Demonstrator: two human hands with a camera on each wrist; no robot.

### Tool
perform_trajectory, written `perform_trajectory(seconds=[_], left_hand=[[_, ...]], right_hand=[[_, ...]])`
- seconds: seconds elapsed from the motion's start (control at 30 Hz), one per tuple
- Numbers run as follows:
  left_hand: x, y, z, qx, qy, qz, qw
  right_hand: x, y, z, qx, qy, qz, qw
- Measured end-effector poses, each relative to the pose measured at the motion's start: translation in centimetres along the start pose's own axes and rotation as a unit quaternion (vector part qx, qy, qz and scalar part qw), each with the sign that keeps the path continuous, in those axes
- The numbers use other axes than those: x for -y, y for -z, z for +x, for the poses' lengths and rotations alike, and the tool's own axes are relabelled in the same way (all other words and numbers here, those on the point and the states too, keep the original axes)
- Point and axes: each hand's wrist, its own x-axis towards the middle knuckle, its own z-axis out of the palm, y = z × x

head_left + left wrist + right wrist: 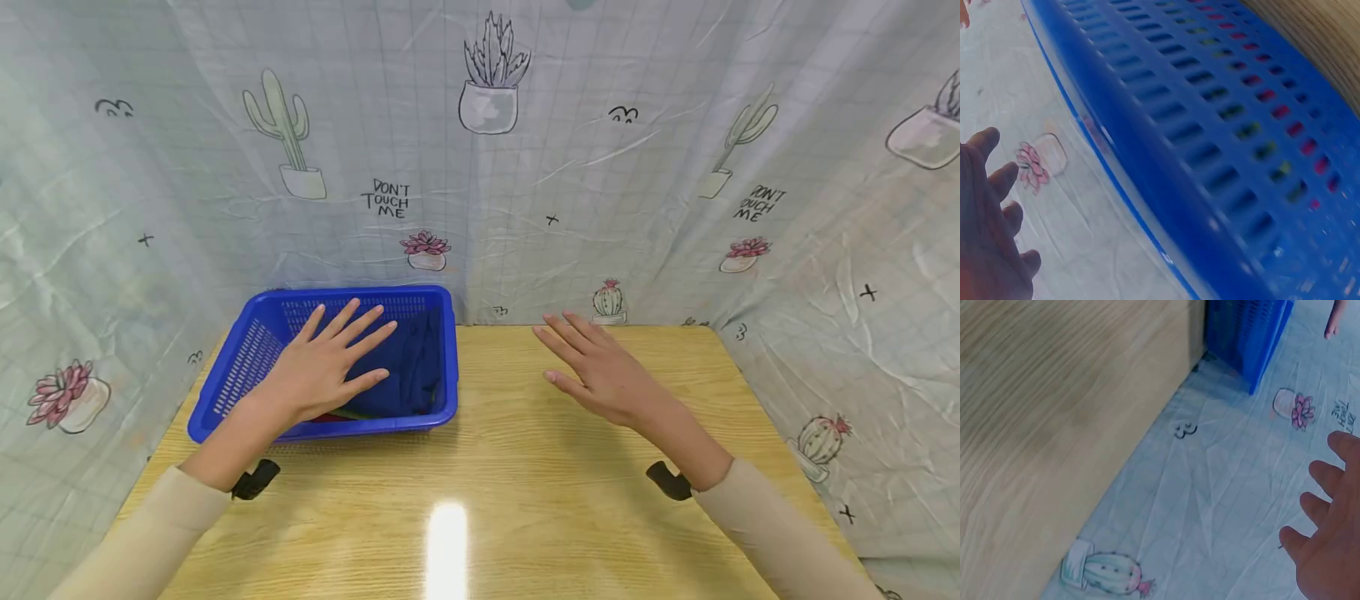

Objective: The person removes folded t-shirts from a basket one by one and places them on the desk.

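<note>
A blue plastic basket (450, 358) with slotted walls stands at the back left of the table. Dark blue folded cloth (416, 367) lies inside it, with a little red and green showing beneath. My left hand (318, 367) is held above the basket, fingers spread and straight, holding nothing; it hides part of the contents. In the left wrist view, red and yellow-green show through the slots of the basket wall (1147, 119). Over the wooden table, right of the basket, my right hand (600, 367) hovers with extended fingers and nothing in it.
The wooden table (517, 467) reaches back to a pale curtain (555, 167) printed with cacti and lettering, which also hangs at both sides. A black strap piece (257, 480) shows at the left wrist, another black piece (667, 481) at the right.
</note>
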Motion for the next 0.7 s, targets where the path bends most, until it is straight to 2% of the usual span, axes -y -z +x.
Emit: perform_trajectory(seconds=[0.2, 0.37, 0.5, 0.7], left_hand=[[1.8, 0.0, -1.0, 0.03, 0.023, -0.011, 0.9992], [3.7, 0.7, -1.8, 0.063, 0.035, -0.021, 0.9972], [5.1, 0.9, -2.3, 0.08, 0.047, -0.035, 0.9951], [7.3, 0.8, -2.3, 0.102, 0.065, -0.075, 0.9898]], right_hand=[[1.7, -1.3, 2.4, 0.012, 0.019, 0.034, 0.9992], [3.6, -2.2, 4.6, 0.03, 0.038, 0.062, 0.9969], [5.1, -2.6, 6.2, 0.029, 0.049, 0.088, 0.9945], [7.0, -2.9, 9.1, 0.044, 0.029, 0.131, 0.99]])
